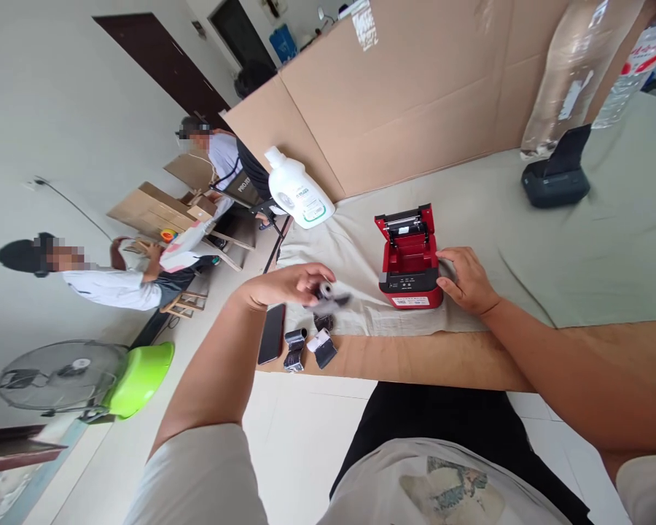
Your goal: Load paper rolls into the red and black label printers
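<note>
A red and black label printer (410,270) stands on the cloth with its lid up, and its red inner bay shows. My right hand (466,281) rests against the printer's right side, thumb and fingers apart on its edge. Left of the printer, above the cloth, my left hand (300,283) pinches a small paper roll (326,290) with a dark loose end, slightly blurred. Below that hand lie more small rolls: a dark one (295,348), a white one with a dark tail (322,347), and another dark one (323,321) partly covered.
A phone (272,334) lies at the table's left end. Behind stand a white detergent bottle (299,188) and a cardboard wall (404,102). A black device (555,179) and plastic bottles (565,80) are at right. Other people sit at a table farther left, near a fan (60,375).
</note>
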`<action>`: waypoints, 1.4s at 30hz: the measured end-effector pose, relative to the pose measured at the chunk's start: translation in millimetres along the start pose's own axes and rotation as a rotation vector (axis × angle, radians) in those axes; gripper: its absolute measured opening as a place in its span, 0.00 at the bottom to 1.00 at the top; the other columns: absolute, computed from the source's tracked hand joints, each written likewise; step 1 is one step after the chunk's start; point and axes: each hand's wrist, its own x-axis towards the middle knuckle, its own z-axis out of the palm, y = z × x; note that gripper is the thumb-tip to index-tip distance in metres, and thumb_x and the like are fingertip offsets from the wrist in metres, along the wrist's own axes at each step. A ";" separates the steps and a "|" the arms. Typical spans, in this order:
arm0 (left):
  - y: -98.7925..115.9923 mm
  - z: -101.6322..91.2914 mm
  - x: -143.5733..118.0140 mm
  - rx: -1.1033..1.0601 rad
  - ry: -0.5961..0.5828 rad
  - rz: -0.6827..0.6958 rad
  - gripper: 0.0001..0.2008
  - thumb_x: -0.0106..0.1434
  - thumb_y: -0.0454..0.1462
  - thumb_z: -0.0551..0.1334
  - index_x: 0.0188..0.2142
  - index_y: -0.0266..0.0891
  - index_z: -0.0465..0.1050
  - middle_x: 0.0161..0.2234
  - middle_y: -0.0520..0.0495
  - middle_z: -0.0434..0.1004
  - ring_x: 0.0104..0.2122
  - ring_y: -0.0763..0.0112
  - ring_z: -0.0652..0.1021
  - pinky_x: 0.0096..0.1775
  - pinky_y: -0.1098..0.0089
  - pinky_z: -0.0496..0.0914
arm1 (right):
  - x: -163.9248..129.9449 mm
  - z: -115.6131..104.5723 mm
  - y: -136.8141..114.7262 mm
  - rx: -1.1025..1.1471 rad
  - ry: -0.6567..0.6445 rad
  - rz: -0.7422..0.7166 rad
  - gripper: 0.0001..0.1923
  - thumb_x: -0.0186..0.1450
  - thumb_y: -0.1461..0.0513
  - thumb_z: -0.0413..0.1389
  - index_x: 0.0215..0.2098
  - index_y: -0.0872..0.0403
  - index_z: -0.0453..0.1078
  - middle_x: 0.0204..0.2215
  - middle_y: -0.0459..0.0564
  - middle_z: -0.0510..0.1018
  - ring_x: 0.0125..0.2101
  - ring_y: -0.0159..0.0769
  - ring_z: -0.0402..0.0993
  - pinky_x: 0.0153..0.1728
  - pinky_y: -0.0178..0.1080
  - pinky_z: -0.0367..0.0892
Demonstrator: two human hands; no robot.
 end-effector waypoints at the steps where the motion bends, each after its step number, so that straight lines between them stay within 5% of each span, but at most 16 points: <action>1: 21.1 10.7 3.6 -0.043 -0.146 0.088 0.27 0.49 0.40 0.71 0.50 0.39 0.74 0.39 0.45 0.79 0.35 0.67 0.77 0.38 0.69 0.71 | 0.2 0.2 -0.1 0.000 0.004 -0.006 0.25 0.71 0.47 0.46 0.57 0.53 0.64 0.47 0.59 0.76 0.47 0.50 0.71 0.49 0.54 0.68; 4: 68.1 41.6 33.9 -0.097 -0.283 0.280 0.20 0.54 0.36 0.68 0.47 0.39 0.73 0.40 0.44 0.80 0.35 0.70 0.77 0.38 0.70 0.71 | 0.3 0.6 0.1 0.008 0.016 -0.022 0.25 0.71 0.47 0.46 0.57 0.54 0.64 0.47 0.59 0.76 0.47 0.50 0.70 0.48 0.54 0.68; 7: 87.5 60.4 87.4 -0.026 -0.093 0.364 0.17 0.55 0.33 0.65 0.45 0.37 0.73 0.42 0.43 0.79 0.39 0.67 0.78 0.42 0.67 0.72 | 0.2 0.9 0.5 0.015 0.029 -0.034 0.24 0.71 0.47 0.47 0.57 0.54 0.64 0.47 0.60 0.75 0.46 0.50 0.70 0.47 0.54 0.68; 10: 94.0 71.1 139.7 0.279 0.135 0.272 0.18 0.54 0.30 0.62 0.46 0.36 0.74 0.47 0.43 0.78 0.46 0.62 0.78 0.49 0.64 0.72 | 0.0 0.7 0.6 0.018 0.023 -0.023 0.24 0.71 0.47 0.47 0.57 0.53 0.64 0.46 0.59 0.75 0.46 0.50 0.70 0.47 0.54 0.68; 14: 101.8 84.2 174.8 0.621 0.106 0.059 0.22 0.55 0.28 0.61 0.50 0.35 0.75 0.49 0.41 0.79 0.48 0.58 0.78 0.48 0.66 0.72 | 0.1 -0.2 0.7 0.034 0.003 0.005 0.25 0.71 0.47 0.47 0.57 0.53 0.64 0.46 0.59 0.75 0.46 0.50 0.70 0.47 0.54 0.69; 28: 119.3 89.3 183.4 0.726 -0.097 -0.113 0.15 0.54 0.27 0.61 0.41 0.34 0.80 0.35 0.41 0.82 0.34 0.60 0.81 0.37 0.68 0.73 | 1.5 -0.9 0.3 0.047 0.011 -0.013 0.22 0.71 0.49 0.49 0.56 0.53 0.64 0.45 0.59 0.75 0.46 0.49 0.70 0.47 0.53 0.69; 35: 101.9 93.8 193.3 0.659 0.059 -0.064 0.23 0.55 0.32 0.66 0.52 0.33 0.74 0.47 0.36 0.80 0.45 0.52 0.80 0.45 0.63 0.74 | 1.7 -1.5 -0.2 0.052 -0.005 0.011 0.22 0.71 0.49 0.48 0.56 0.52 0.64 0.45 0.58 0.75 0.46 0.49 0.70 0.48 0.53 0.69; 42: 85.3 89.6 167.7 0.275 0.285 0.260 0.17 0.63 0.27 0.54 0.47 0.37 0.75 0.46 0.43 0.81 0.47 0.64 0.80 0.52 0.63 0.73 | 3.8 -4.8 -3.3 0.051 -0.018 0.049 0.26 0.70 0.45 0.47 0.56 0.52 0.66 0.47 0.59 0.75 0.48 0.50 0.70 0.49 0.56 0.68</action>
